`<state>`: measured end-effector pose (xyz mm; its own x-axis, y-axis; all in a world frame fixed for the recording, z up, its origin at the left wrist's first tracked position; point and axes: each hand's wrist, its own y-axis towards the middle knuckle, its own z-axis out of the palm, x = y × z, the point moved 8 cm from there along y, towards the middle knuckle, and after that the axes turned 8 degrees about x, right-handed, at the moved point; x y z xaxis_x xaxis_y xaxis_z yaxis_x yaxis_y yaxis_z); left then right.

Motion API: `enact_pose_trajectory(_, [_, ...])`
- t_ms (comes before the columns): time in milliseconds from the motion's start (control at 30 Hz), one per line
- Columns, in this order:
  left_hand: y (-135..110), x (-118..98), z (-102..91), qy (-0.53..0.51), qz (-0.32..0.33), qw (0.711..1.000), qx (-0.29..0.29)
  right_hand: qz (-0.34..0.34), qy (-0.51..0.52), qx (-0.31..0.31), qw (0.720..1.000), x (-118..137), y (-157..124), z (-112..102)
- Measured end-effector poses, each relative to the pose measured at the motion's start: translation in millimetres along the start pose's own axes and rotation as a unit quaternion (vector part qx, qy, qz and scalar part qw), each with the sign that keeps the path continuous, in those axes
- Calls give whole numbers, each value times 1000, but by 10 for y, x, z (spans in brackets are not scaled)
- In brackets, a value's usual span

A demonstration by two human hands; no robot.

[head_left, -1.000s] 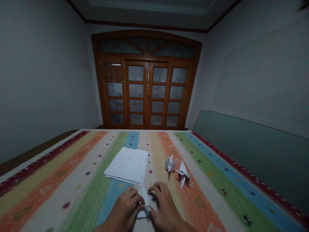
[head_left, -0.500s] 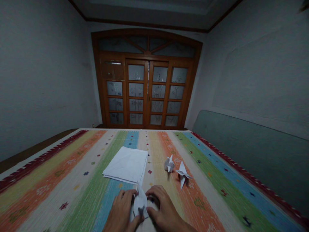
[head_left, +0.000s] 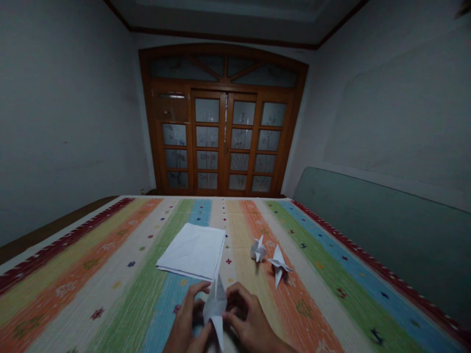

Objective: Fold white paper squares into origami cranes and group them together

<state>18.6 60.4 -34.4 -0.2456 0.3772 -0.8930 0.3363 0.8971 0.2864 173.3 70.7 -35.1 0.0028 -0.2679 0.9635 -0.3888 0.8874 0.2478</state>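
My left hand (head_left: 187, 319) and right hand (head_left: 250, 317), each partly closed, grip the folded white paper (head_left: 216, 303) between them, one on either side, over the striped tablecloth (head_left: 127, 294).

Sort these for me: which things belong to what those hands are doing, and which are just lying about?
Part of the job:
- folded white paper, held between left hand and right hand
- probably white sheets, similar-looking

Just lying about, untouched:
- farther paper figure
- nearer paper figure
- striped tablecloth, spread underneath
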Motion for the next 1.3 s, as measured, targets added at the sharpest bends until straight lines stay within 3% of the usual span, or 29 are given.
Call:
enact_pose_trajectory(233, [91, 128, 8, -156, -97, 982, -47, 10, -10, -8, 1000, 46, -8, 3])
enact_pose_trajectory(433, [94, 205, 142, -250, -109, 962, 22, -3, 30, 31, 999, 74, -7, 8])
enact_pose_trajectory(567, [75, 236, 181, -282, -103, 953, 37, -27, -47, 3, 999, 181, 9, -78])
enact_pose_trajectory(800, [57, 242, 249, -272, -113, 954, 53, -97, -186, 9, 978, 439, -18, -120])
enact_pose_trajectory(1100, [32, 290, 256, -242, -106, 963, 55, -93, -240, 6, 966, 450, -36, -142])
enact_pose_trajectory(1300, [39, 254, 253, -244, -108, 962, 53, -116, -315, 21, 942, 596, -39, -146])
